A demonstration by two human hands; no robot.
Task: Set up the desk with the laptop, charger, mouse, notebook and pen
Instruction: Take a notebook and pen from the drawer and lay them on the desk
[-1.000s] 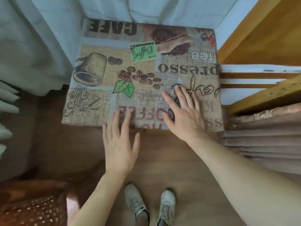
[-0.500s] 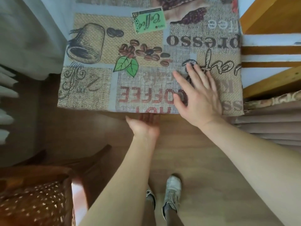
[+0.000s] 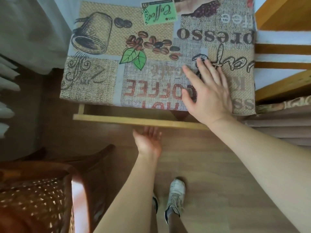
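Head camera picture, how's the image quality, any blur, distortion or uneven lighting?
Head view: wide-angle bending bows the drawer front and the scene's edges; the left hand under it looks soft, the right hand flat on the tablecloth sharper; daylight brightens the cloth, while the wicker chair lower left sits in shadow with blown highlights.

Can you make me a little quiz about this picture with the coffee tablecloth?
1. True or false: the right hand lies flat on the coffee tablecloth.
2. Where is the left hand? A) on the cloth B) under the front of the pulled-out wooden drawer C) on the wicker chair
3. Fill in: the big red word printed on the cloth is ____.

Key: 1 true; 2 B; 3 COFFEE.
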